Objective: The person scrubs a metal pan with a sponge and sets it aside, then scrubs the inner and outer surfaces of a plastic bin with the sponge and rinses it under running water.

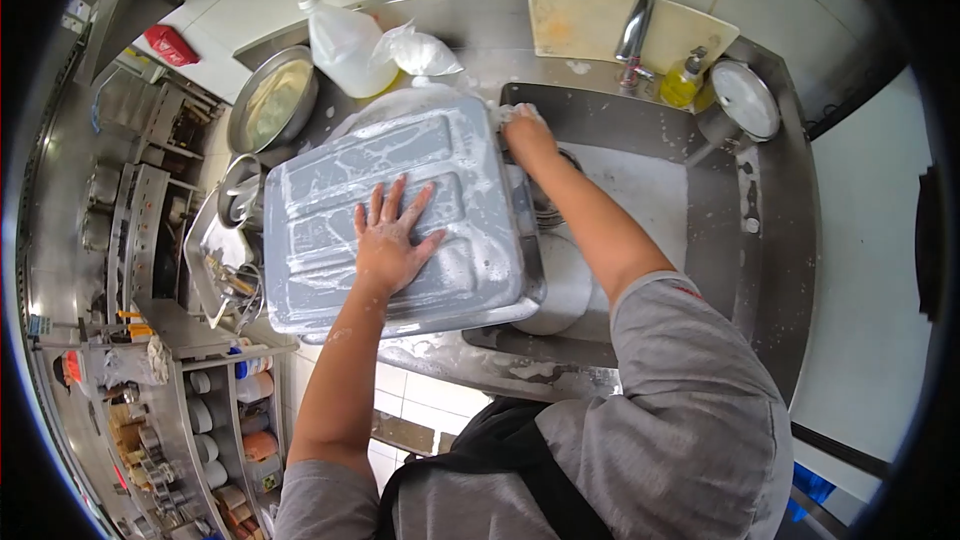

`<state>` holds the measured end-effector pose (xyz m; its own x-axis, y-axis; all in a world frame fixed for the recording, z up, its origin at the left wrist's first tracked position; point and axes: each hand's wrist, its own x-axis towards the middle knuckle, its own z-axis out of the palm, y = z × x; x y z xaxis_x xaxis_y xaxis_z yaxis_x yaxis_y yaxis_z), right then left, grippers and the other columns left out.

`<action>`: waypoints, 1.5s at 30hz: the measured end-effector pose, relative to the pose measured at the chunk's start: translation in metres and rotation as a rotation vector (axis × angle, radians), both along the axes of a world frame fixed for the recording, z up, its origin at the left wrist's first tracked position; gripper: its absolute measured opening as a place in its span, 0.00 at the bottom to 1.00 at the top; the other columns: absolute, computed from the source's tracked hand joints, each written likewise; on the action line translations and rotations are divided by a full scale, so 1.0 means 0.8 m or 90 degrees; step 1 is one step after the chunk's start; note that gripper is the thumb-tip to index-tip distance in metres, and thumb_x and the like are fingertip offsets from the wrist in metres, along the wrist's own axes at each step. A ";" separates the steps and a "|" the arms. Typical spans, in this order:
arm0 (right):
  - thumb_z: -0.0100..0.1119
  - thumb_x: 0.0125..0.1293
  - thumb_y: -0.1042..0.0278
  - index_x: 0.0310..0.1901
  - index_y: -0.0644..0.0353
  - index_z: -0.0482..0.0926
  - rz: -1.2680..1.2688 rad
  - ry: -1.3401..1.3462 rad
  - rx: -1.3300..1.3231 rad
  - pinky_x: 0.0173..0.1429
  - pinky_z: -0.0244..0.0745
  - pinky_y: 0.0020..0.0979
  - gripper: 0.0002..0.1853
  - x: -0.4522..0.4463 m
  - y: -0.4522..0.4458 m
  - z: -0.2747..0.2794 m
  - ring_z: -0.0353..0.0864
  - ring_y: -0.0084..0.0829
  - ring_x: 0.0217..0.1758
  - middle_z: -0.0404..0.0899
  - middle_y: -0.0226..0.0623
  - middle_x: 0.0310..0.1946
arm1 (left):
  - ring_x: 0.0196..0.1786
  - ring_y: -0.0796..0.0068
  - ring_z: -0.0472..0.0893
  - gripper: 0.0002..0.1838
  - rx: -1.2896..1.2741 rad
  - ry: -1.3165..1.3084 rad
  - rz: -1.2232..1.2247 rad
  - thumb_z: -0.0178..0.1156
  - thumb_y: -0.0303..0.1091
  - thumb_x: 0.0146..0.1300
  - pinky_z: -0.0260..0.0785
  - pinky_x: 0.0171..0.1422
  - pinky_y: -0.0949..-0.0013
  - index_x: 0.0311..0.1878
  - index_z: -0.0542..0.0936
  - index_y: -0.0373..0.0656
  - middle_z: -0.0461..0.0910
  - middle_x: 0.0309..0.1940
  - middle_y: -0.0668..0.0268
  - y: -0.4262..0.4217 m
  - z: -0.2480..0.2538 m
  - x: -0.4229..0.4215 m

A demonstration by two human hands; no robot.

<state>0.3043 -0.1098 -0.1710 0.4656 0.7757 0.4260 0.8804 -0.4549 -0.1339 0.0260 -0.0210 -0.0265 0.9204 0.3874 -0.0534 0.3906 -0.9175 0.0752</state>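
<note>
A large grey plastic tub (470, 125), with ribbed panels and soap suds over its surface, lies at the left side of the sink. It looks upside down, though I cannot be sure. My left hand (393, 245) rests flat on it with the fingers spread. At the tub's far right corner is my right hand (527, 133), its fingers curled against the edge amid white foam. Whatever those fingers hold is hidden. Below and right of the tub is the steel sink (715, 210), with a pale flat board or sheet (650, 190) and a round pale item (565, 290) inside.
A faucet (636, 30) stands at the back before a cutting board (570, 20). Yellow soap sits in a pump bottle (684, 78) beside a lidded pot (745, 100). A steel bowl (245, 120), a plastic jug (340, 40) and a white bag (420, 50) line the back left.
</note>
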 end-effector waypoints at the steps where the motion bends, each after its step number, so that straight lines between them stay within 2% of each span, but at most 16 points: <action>1: 0.46 0.61 0.72 0.40 0.63 0.79 -0.035 0.156 0.000 0.55 0.71 0.42 0.12 -0.001 0.002 0.010 0.75 0.49 0.53 0.78 0.50 0.44 | 0.75 0.54 0.45 0.36 0.009 0.004 0.002 0.56 0.58 0.58 0.33 0.76 0.48 0.70 0.59 0.71 0.49 0.73 0.66 0.000 -0.001 0.000; 2: 0.49 0.56 0.75 0.41 0.59 0.80 -0.119 0.322 0.059 0.54 0.71 0.42 0.13 -0.016 -0.009 0.035 0.75 0.49 0.50 0.78 0.51 0.44 | 0.75 0.54 0.46 0.35 0.020 0.008 0.006 0.54 0.60 0.58 0.33 0.75 0.47 0.70 0.59 0.71 0.50 0.73 0.66 0.000 0.001 0.001; 6: 0.53 0.46 0.81 0.41 0.56 0.80 -0.105 0.207 0.258 0.52 0.71 0.42 0.18 0.020 -0.134 0.047 0.77 0.46 0.46 0.77 0.49 0.44 | 0.75 0.56 0.45 0.37 0.017 0.014 0.018 0.53 0.59 0.60 0.32 0.76 0.48 0.72 0.55 0.66 0.49 0.74 0.66 0.003 -0.004 0.002; 9: 0.54 0.54 0.78 0.42 0.58 0.76 -0.249 -0.088 0.366 0.33 0.73 0.30 0.13 0.092 -0.282 0.124 0.77 0.33 0.32 0.76 0.43 0.37 | 0.75 0.56 0.45 0.38 0.012 0.008 0.018 0.53 0.58 0.60 0.31 0.76 0.49 0.73 0.54 0.62 0.48 0.74 0.66 0.006 -0.004 0.004; 11: 0.55 0.57 0.75 0.54 0.61 0.70 -0.510 -0.121 0.311 0.49 0.73 0.37 0.21 0.129 -0.347 0.156 0.78 0.42 0.45 0.75 0.50 0.46 | 0.75 0.55 0.45 0.39 0.002 -0.002 0.016 0.53 0.57 0.61 0.32 0.76 0.49 0.73 0.54 0.59 0.49 0.74 0.66 0.004 -0.003 0.002; 14: 0.56 0.57 0.74 0.60 0.63 0.65 -0.348 0.034 0.400 0.59 0.68 0.41 0.27 0.181 -0.377 0.160 0.73 0.49 0.55 0.71 0.55 0.54 | 0.76 0.56 0.44 0.38 -0.012 -0.009 0.006 0.55 0.53 0.60 0.31 0.76 0.51 0.73 0.54 0.58 0.48 0.74 0.65 0.003 -0.001 0.002; 18: 0.56 0.62 0.65 0.66 0.64 0.58 -0.355 0.136 0.166 0.70 0.56 0.41 0.32 0.102 -0.253 0.135 0.59 0.51 0.68 0.59 0.55 0.66 | 0.76 0.56 0.44 0.39 -0.014 -0.027 -0.016 0.54 0.54 0.61 0.32 0.76 0.50 0.73 0.53 0.58 0.48 0.74 0.66 0.005 -0.001 -0.001; 23: 0.50 0.67 0.52 0.66 0.66 0.58 -0.304 0.002 -0.057 0.73 0.48 0.47 0.33 0.046 -0.178 0.033 0.48 0.42 0.75 0.50 0.47 0.71 | 0.75 0.54 0.44 0.38 -0.007 -0.026 -0.029 0.50 0.55 0.64 0.32 0.76 0.49 0.73 0.51 0.55 0.47 0.74 0.64 0.003 -0.002 -0.002; 26: 0.49 0.67 0.52 0.69 0.64 0.53 -0.293 0.094 -0.147 0.75 0.44 0.43 0.35 0.041 -0.183 -0.017 0.43 0.39 0.76 0.46 0.44 0.72 | 0.75 0.54 0.44 0.38 -0.005 -0.033 -0.036 0.50 0.55 0.64 0.32 0.76 0.48 0.73 0.51 0.55 0.48 0.74 0.64 0.002 -0.003 -0.001; 29: 0.49 0.68 0.55 0.64 0.65 0.63 -0.441 0.139 -0.096 0.71 0.54 0.45 0.29 0.034 -0.159 -0.047 0.56 0.40 0.72 0.57 0.46 0.68 | 0.76 0.54 0.43 0.38 -0.010 -0.031 -0.047 0.49 0.55 0.64 0.31 0.76 0.47 0.73 0.51 0.55 0.48 0.74 0.63 0.000 0.000 -0.001; 33: 0.52 0.67 0.63 0.42 0.63 0.81 -0.178 0.217 0.431 0.42 0.75 0.35 0.13 0.007 -0.094 0.030 0.82 0.38 0.38 0.83 0.40 0.36 | 0.76 0.54 0.44 0.37 -0.036 -0.042 -0.074 0.49 0.57 0.63 0.31 0.75 0.46 0.73 0.52 0.57 0.48 0.74 0.63 -0.003 0.002 0.002; 35: 0.57 0.65 0.60 0.42 0.62 0.81 -0.082 0.733 0.571 0.29 0.69 0.23 0.13 -0.029 -0.068 0.128 0.75 0.22 0.24 0.79 0.31 0.27 | 0.75 0.54 0.44 0.37 -0.040 -0.066 -0.101 0.48 0.58 0.63 0.32 0.75 0.44 0.73 0.52 0.59 0.49 0.73 0.63 -0.023 0.003 0.012; 38: 0.59 0.65 0.56 0.44 0.60 0.79 -0.048 0.758 0.544 0.19 0.58 0.20 0.15 -0.013 -0.063 0.177 0.63 0.16 0.16 0.70 0.24 0.21 | 0.75 0.54 0.45 0.37 -0.039 -0.066 -0.161 0.49 0.59 0.63 0.32 0.75 0.44 0.73 0.53 0.59 0.50 0.73 0.63 -0.065 -0.008 0.043; 42: 0.54 0.68 0.60 0.43 0.62 0.80 -0.073 0.940 0.412 0.25 0.65 0.21 0.14 0.020 -0.081 0.203 0.68 0.18 0.20 0.71 0.25 0.22 | 0.75 0.57 0.45 0.35 0.056 0.039 -0.192 0.51 0.58 0.62 0.31 0.74 0.41 0.71 0.58 0.59 0.50 0.73 0.65 -0.107 -0.029 0.066; 44: 0.49 0.70 0.65 0.46 0.65 0.78 0.138 1.072 0.358 0.36 0.72 0.22 0.13 0.002 -0.100 0.211 0.73 0.20 0.28 0.74 0.28 0.27 | 0.76 0.57 0.44 0.36 0.105 0.055 -0.180 0.51 0.59 0.62 0.31 0.74 0.40 0.71 0.58 0.60 0.50 0.73 0.66 -0.113 -0.040 0.070; 45: 0.45 0.70 0.72 0.50 0.70 0.73 0.189 1.064 0.399 0.51 0.73 0.26 0.13 0.013 -0.112 0.196 0.77 0.27 0.44 0.77 0.37 0.37 | 0.76 0.57 0.44 0.36 0.163 0.074 -0.175 0.51 0.59 0.61 0.31 0.74 0.39 0.71 0.58 0.60 0.49 0.73 0.67 -0.116 -0.046 0.072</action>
<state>0.3147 -0.1995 -0.0140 0.5551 0.8292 -0.0651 -0.3142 0.1365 -0.9395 0.0838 -0.1137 -0.0630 0.9850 0.1422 -0.0973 0.1207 -0.9724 -0.1996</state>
